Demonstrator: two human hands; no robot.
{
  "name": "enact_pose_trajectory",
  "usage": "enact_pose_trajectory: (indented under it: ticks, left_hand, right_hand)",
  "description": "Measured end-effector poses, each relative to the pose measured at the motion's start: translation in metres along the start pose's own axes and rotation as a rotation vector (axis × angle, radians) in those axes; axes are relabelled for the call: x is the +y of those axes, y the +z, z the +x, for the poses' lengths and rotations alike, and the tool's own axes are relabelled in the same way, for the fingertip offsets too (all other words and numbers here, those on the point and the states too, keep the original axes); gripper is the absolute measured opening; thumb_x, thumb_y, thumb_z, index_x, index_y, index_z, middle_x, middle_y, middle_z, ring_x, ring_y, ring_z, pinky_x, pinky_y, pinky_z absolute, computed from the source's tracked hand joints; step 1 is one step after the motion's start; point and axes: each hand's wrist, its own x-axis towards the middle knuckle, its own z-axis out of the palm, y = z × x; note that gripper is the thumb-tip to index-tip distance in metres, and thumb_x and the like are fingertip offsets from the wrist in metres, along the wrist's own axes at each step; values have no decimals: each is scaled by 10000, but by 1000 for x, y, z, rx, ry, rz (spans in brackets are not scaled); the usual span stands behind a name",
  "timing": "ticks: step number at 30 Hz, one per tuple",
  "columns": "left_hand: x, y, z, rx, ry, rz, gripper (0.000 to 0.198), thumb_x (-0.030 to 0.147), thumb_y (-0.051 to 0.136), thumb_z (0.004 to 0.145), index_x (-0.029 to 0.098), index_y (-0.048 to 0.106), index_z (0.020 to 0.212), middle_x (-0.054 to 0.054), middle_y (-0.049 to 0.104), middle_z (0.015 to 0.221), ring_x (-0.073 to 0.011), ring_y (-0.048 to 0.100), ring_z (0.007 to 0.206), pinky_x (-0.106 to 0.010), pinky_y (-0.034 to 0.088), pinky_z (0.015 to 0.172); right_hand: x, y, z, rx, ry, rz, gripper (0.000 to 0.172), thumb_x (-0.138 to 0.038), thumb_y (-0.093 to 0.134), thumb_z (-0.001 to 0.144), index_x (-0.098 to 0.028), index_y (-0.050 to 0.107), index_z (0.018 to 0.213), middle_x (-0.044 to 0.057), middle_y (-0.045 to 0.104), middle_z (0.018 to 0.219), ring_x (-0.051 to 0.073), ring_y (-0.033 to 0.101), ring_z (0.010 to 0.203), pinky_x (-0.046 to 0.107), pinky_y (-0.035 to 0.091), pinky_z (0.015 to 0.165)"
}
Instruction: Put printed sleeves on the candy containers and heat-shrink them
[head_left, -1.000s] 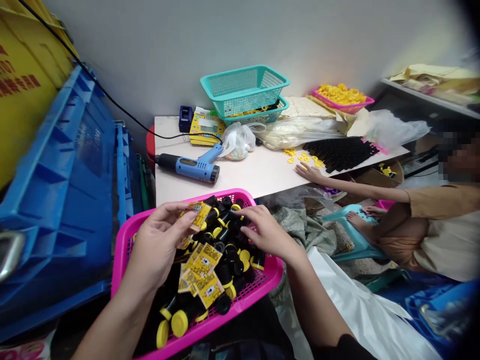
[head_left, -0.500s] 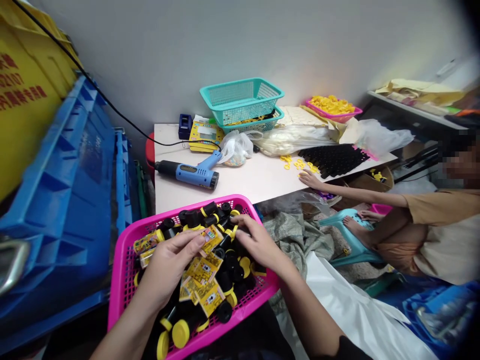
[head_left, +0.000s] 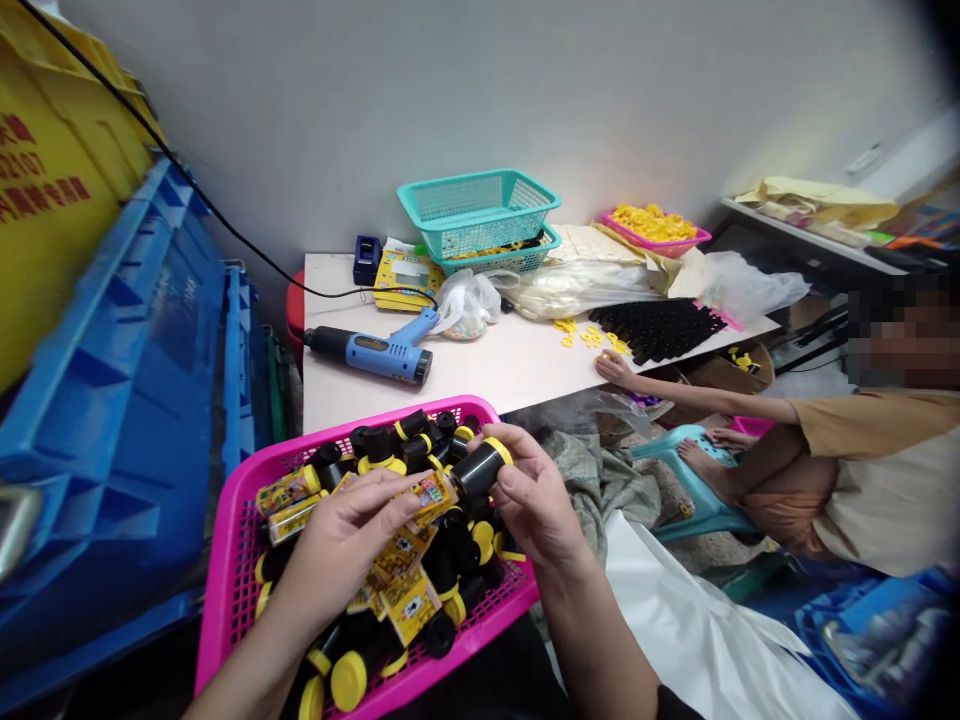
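My left hand (head_left: 356, 535) pinches a yellow printed label sleeve (head_left: 433, 497) with coloured lettering. Between the fingers of my right hand (head_left: 536, 490) is a small black canister with a yellow cap (head_left: 480, 468), its black end pointing at the sleeve's opening. Whether the canister touches the sleeve I cannot tell. Both hands are above a pink basket (head_left: 225, 560) full of loose black canisters with yellow caps (head_left: 349, 680). More flat yellow labels (head_left: 411, 605) lie on top of the pile, and labelled canisters (head_left: 289, 490) rest at its left side.
A blue heat gun (head_left: 371, 352) lies on the white table (head_left: 480, 375), its cord running up left. Behind stand teal baskets (head_left: 480, 215) and plastic bags (head_left: 469, 305). Blue crates (head_left: 112, 400) rise at left. A co-worker's hand (head_left: 615, 368) touches yellow pieces at right.
My right hand has lifted a black canister out of the pile and brought it up to the label sleeve in my left hand. The co-worker's fingers have curled at the table edge.
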Motion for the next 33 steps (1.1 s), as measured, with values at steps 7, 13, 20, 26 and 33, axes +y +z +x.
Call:
enact_pose_trajectory:
  ticks: [7,13,20,26,33]
  left_hand:
    - [-1,0,0,-11,15,-11,257,421,659,838,257,808,970,-65,762,928,-229,691,878,-335,542,837]
    - [3,4,1,6,-8,39,245,443,679,800,296,804,952,-58,780,943,-238,713,895,-343,572,835]
    - [5,7,0,-50,-140,-82,341,411,818,649,288,802,967,-69,792,980,-275,736,924,-355,593,841]
    - [2,18,-1,-2,-70,-203,243,271,831,630,307,804,868,-33,794,953,-224,734,920,-287,582,828]
    - [10,24,-2,-33,-82,-213,228,208,820,606,255,799,829,-44,793,960,-245,736,915,-352,582,881]
  right_hand:
    - [13,-17,0,-67,14,-89,431,-417,849,667,-253,639,1006,13,692,915,161,651,833,282,515,760]
    - [15,-27,-1,-140,-3,-396,391,-424,823,705,-237,687,1021,17,693,910,143,613,756,287,493,717]
    - [26,-18,-5,-231,-367,-554,330,-352,851,699,-284,712,990,42,714,1028,210,636,1000,378,467,943]
    - [39,-2,-5,-251,48,-40,490,-605,680,802,-255,637,1142,83,620,1232,218,603,1093,368,470,965]
    - [49,5,-2,-231,140,121,406,-507,789,743,-232,653,1009,27,672,956,160,636,882,283,475,842]
